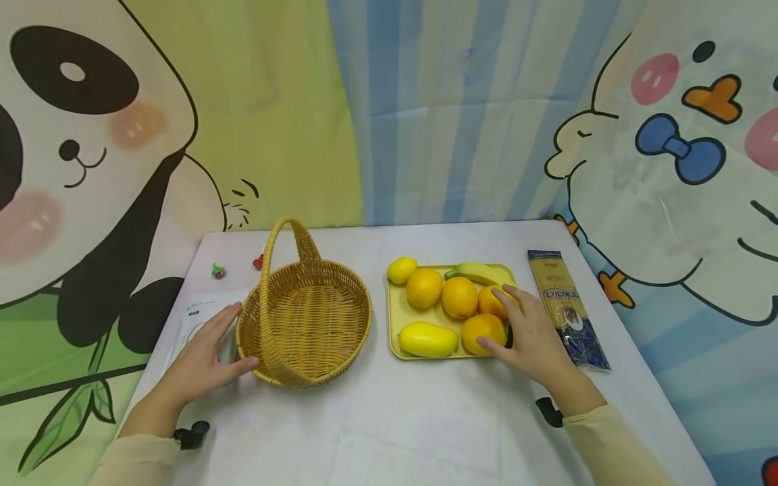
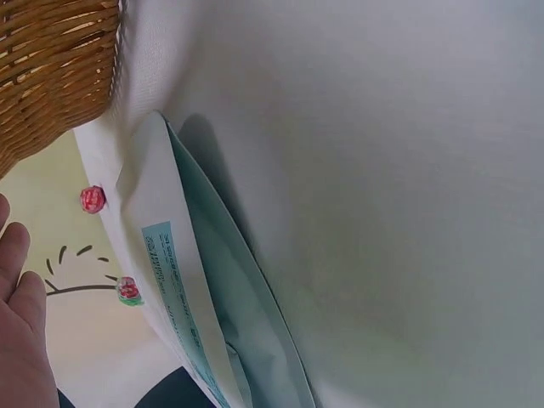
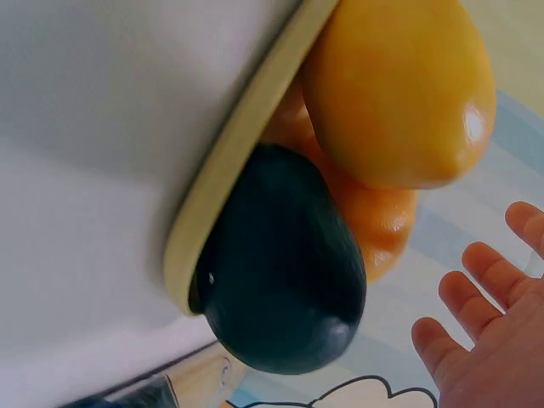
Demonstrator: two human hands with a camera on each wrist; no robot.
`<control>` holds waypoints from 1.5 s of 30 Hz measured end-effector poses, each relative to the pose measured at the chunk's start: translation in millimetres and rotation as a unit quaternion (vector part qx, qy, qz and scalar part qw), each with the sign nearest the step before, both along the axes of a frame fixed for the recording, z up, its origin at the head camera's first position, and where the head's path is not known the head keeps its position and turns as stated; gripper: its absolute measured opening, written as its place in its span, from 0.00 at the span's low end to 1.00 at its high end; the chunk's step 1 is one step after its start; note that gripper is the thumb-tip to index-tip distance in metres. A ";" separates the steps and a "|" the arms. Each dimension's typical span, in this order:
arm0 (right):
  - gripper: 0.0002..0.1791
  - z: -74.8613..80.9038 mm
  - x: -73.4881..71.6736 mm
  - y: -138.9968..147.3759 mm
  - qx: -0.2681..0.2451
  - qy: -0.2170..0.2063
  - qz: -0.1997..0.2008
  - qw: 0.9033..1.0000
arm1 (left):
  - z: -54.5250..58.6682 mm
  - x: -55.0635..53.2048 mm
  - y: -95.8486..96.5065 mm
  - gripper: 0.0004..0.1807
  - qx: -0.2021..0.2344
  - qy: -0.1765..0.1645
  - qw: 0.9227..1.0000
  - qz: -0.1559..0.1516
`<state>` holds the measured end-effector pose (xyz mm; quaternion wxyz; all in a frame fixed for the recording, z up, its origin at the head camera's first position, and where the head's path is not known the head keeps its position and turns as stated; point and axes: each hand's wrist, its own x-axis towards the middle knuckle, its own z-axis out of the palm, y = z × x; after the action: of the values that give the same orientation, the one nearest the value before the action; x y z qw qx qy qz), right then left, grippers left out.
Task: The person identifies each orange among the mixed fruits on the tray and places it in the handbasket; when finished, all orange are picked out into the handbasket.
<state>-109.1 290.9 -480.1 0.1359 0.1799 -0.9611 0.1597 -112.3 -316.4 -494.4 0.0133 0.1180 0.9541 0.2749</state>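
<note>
A round wicker basket (image 1: 310,324) with a tall handle stands left of centre. Beside its left rim is my left hand (image 1: 203,368), fingers extended; whether it touches the rim I cannot tell. To the right, a yellow tray (image 1: 395,317) bears several oranges (image 1: 424,288), a lemon (image 1: 402,270), a banana (image 1: 480,273) and an oblong yellow fruit (image 1: 428,339). My right hand (image 1: 535,337) hovers over the tray's right side, its fingers spread and holding nothing. Below it sits a dark green avocado (image 3: 280,263), mostly hidden in the head view but plain in the right wrist view.
A gold and blue packet (image 1: 568,307) lies right of the tray. Partly under my left hand is a flat white package (image 2: 183,280) with a teal side. Two small wrapped candies (image 1: 218,271) lie behind it near the table's back left.
</note>
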 end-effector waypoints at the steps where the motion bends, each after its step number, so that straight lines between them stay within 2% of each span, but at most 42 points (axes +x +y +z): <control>1: 0.55 -1.3 0.6 -0.6 -0.002 -0.002 0.000 1.000 | -0.6 0.6 -0.4 0.63 0.000 -0.003 1.000 0.000; 11: 0.54 -9.8 7.9 -6.6 -0.017 -0.010 -0.007 1.000 | -7.6 2.9 -2.3 0.63 0.009 0.004 1.000 0.002; 18: 0.54 -20.6 10.2 -7.2 -0.040 0.014 0.006 0.999 | -8.8 2.2 -3.2 0.63 0.011 0.003 1.000 0.004; 26: 0.54 -25.6 12.4 -9.2 -0.044 0.019 0.005 0.999 | -9.1 2.4 -3.9 0.63 0.013 0.005 1.000 0.003; 45: 0.55 -37.7 18.9 -15.8 -0.049 -0.009 -0.021 0.999 | -8.6 1.7 -3.6 0.64 0.010 -0.003 1.000 0.001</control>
<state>-90.2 275.1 -517.8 0.1394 0.1512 -0.9569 0.2050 -110.6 -320.0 -503.0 0.0149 0.1167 0.9512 0.2852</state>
